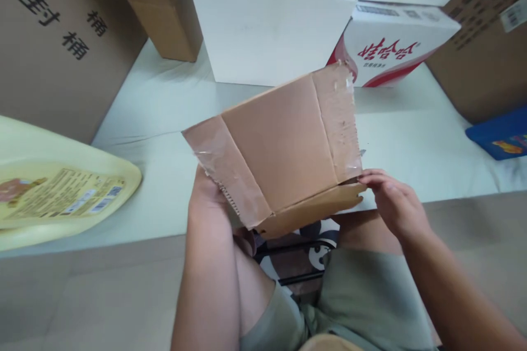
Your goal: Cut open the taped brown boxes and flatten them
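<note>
Where tape (211, 145) clings, ragged flaps (338, 120), creased cardboard box (280, 145)

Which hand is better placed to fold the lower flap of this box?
Probably the right hand: its fingertips are at the corner beside the lower flap, while the left hand is mostly hidden behind the cardboard box.

Gap between bottle (78, 189) and cardboard (280, 145)

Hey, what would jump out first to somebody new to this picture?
Probably the brown cardboard box in the middle, with the left hand at its left edge and the right hand at its lower right corner. Behind it are a large white box and a red-lettered carton; a pale yellow bottle sits at the picture's left.
</note>
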`<state>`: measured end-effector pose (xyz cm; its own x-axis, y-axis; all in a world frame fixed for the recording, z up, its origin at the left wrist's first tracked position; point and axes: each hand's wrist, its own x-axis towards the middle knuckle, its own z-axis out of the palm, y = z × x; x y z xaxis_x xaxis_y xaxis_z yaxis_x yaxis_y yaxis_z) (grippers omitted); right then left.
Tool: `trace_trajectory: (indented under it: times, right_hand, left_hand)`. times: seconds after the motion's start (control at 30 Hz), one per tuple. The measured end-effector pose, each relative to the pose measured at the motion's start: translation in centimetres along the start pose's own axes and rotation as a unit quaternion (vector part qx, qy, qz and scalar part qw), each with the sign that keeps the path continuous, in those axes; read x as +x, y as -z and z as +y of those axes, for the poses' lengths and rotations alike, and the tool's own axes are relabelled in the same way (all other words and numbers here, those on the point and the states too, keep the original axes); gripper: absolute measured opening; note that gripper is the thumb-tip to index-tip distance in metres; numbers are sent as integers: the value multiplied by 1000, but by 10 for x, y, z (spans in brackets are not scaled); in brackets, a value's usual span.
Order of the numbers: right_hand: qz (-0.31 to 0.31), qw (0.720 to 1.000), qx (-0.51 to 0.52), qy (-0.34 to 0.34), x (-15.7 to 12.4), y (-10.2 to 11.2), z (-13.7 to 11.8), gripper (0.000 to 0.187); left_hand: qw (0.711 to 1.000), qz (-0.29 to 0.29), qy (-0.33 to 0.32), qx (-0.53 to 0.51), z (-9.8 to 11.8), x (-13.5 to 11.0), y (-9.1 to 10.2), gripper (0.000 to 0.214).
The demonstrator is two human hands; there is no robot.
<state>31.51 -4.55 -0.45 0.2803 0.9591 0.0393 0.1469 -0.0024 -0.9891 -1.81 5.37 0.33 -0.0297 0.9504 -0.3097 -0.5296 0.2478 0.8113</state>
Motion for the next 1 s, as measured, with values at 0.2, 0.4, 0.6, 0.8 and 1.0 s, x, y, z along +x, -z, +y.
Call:
trace_trajectory:
  times: [0.2,0.4,0.6,0.8,1.0]
  right_hand:
    - [-42,989,50,-135,-6,1,-3,61]
    - [-23,978,-3,-207,-10,-12,-9,45]
    - [54,980,107,-158,-15,13,-12,57]
    - [-68,972,139,-179,-43,19,11,54]
    - [96,968,141,-182,-40,15,16,54]
  left_hand:
    - [984,-62,166,-29,3,-1,-9,33]
    - [992,-94,81,-29,6,4,-12,67]
    - [995,-81,42,33,-3,2,-19,52]
    - [999,-53,7,6,-23,15,-44,45]
    - [991,-115,64,14,-48,17,-77,67]
